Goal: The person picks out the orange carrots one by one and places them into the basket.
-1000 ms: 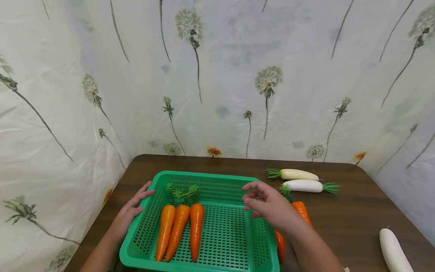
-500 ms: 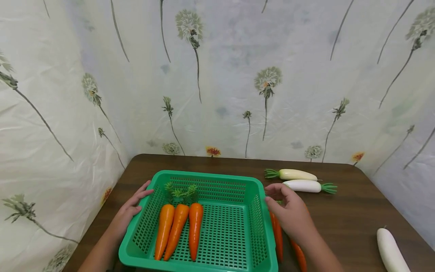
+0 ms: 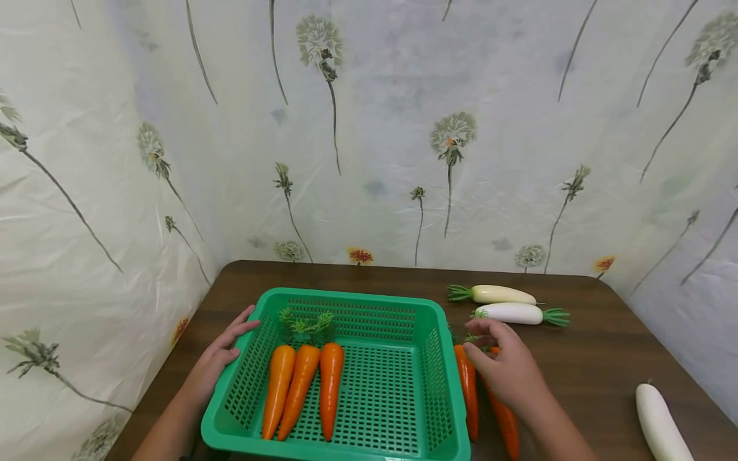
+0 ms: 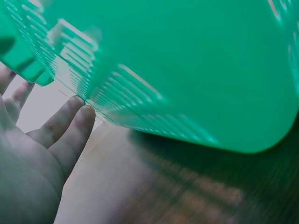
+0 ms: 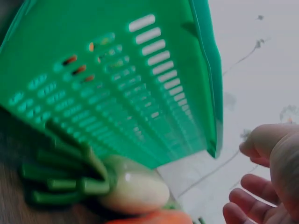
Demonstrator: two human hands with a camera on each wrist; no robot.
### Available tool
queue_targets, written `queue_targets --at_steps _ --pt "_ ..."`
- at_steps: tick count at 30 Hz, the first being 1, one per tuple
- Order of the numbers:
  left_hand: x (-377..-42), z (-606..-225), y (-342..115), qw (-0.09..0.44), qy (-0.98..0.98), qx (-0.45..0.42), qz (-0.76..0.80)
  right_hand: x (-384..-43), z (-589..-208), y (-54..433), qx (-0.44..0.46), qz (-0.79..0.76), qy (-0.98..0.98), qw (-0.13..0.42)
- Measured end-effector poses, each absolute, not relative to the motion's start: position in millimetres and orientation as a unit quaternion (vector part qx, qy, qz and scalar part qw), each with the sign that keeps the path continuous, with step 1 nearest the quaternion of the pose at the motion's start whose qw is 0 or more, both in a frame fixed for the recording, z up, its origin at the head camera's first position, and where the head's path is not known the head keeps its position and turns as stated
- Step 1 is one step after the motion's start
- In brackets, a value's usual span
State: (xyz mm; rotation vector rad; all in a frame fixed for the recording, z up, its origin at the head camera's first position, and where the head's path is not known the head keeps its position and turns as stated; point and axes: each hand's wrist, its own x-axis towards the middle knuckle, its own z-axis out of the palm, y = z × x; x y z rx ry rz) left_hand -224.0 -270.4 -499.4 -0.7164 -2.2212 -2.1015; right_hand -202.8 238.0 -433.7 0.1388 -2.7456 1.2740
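Observation:
A green plastic basket point(image 3: 357, 296) stands on the table with three orange carrots point(image 3: 331, 390) lying side by side in its left half. My left hand point(image 3: 216, 358) rests its extended fingers along the basket's left side; the left wrist view shows the fingertips point(image 4: 86, 112) against the slotted wall. Right of the basket, my right hand point(image 3: 510, 362) hovers over two carrots point(image 3: 503, 416), its fingers loosely bent and holding nothing. From the right wrist, a white radish point(image 5: 133, 184) with green stalks appears low beside the basket wall, near an orange carrot point(image 5: 152, 218).
Two white radishes point(image 3: 510, 313) lie close together at the back right of the brown table point(image 3: 594, 346). Another white radish point(image 3: 663, 422) lies near the right edge. A flower-printed curtain or sheet point(image 3: 375, 128) hangs behind and at both sides.
My right hand has moved from over the basket's right rim out to the right, above the carrots beside it. The left hand has stayed at the basket's left side.

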Motion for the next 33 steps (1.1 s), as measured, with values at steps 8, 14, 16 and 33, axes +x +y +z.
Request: queue_targets --at_steps 8,14,16,33 --pt "-224 -500 -273 0.007 -0.708 -0.234 -0.666 -208 -438 256 0.033 0.370 -0.927 0.050" --pt "-224 -500 -272 0.003 -0.705 -0.235 -0.669 -210 -445 271 0.026 0.344 -0.938 0.039" --pt "-224 -500 -271 0.002 -0.706 -0.233 -0.669 -210 -447 276 0.024 0.335 -0.941 0.040" --pt "-224 -500 -271 0.007 -0.712 -0.231 -0.662 -208 -462 309 -0.013 0.316 -0.949 -0.013"
